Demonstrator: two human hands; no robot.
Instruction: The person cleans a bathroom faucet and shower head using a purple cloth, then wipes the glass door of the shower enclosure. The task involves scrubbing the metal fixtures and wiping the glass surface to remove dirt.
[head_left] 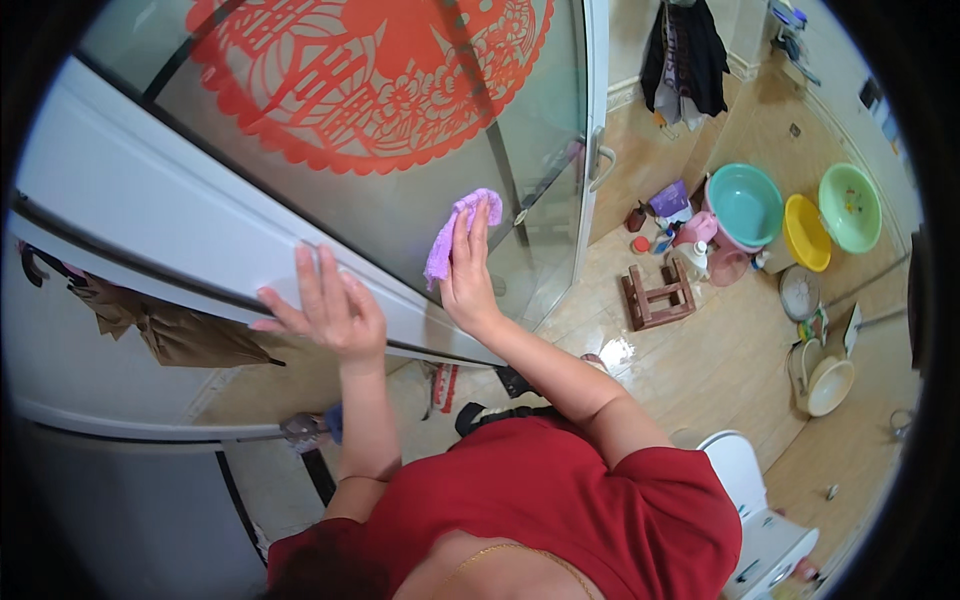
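My right hand (468, 280) presses a purple cloth (443, 243) against the glass panel (370, 205), its fingers stretched over the cloth. To the left, my left hand (335, 308) rests with fingers spread at the white door frame (190, 180), holding nothing. A large red paper-cut decoration (400, 100) covers the upper part of the glass, above both hands. What lies under the cloth is hidden.
A door handle (604, 168) sits right of the glass. On the tiled floor stand a brown wooden stool (657, 303), bottles and basins, including a teal basin (745, 200). A toilet (735, 465) is at lower right. A folded brown umbrella (195, 335) hangs at left; dark clothes (685, 60) hang behind.
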